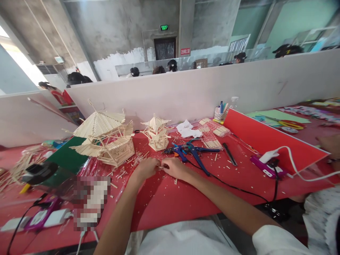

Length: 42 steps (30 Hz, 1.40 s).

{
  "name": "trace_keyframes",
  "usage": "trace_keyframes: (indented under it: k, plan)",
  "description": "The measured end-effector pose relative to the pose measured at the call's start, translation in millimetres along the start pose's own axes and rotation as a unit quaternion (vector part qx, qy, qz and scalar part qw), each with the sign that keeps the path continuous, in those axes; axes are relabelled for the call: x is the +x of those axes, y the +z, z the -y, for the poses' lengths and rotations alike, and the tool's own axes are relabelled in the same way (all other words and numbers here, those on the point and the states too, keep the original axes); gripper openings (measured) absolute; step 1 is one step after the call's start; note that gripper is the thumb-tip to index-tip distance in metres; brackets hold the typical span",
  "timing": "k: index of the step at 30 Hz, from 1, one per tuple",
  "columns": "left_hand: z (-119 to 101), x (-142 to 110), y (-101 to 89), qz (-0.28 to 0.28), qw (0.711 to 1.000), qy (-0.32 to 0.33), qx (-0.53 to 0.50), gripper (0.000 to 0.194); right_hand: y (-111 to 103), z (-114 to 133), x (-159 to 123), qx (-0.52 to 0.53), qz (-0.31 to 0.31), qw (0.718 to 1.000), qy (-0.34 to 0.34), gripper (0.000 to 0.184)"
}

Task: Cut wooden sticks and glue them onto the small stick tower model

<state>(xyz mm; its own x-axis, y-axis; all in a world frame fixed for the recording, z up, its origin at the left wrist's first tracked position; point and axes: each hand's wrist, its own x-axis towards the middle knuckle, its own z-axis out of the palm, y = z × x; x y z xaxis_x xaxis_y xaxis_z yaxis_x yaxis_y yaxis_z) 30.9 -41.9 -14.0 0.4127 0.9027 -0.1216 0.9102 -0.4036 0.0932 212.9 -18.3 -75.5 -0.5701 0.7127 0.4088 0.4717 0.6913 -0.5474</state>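
Close together over the red table (164, 209), my left hand (147, 170) and my right hand (174, 168) have their fingertips pinched around a small pale wooden stick piece (159, 165). Its full shape is hidden by the fingers. Just beyond them stands a small pagoda model (157, 136) built of thin wooden sticks. A larger stick pavilion model (106, 140) with layered roofs is to the left. Right of my hands lie blue-handled cutting pliers (198, 158), beside a blue tool (180, 153) from which a black cord seems to run.
Stick bundles in plastic (212, 132), white tissue (188, 129) and a dark blade-like tool (230, 154) lie at the back right. Purple power strips (268, 167) sit at both sides. A dark-lidded clear container (50, 177) stands left. A white partition (186, 92) borders the table.
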Motion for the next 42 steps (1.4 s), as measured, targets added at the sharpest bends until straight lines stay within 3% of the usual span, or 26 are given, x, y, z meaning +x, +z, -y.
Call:
trace_keyframes:
  k: [11,28,31,36,42]
  plan:
    - [9,5,9.6,0.012,0.998,0.033,-0.042,0.016,2,-6,-2,0.117,0.02,0.992,0.043,0.005]
    - [18,6,12.1,-0.004,0.996,0.034,-0.084,0.02,-1,-3,2,-0.027,0.017,0.999,0.035,0.005]
    - [19,8,12.9,-0.007,0.996,0.034,-0.082,0.027,-5,-4,3,-0.021,0.026,0.999,0.031,0.002]
    - [19,10,14.3,-0.013,0.997,0.022,-0.07,0.031,-14,-3,2,0.01,0.039,0.998,0.044,0.02]
    - [17,10,12.8,-0.012,0.998,0.017,-0.055,0.032,-15,-3,1,0.013,0.04,0.998,0.039,0.015]
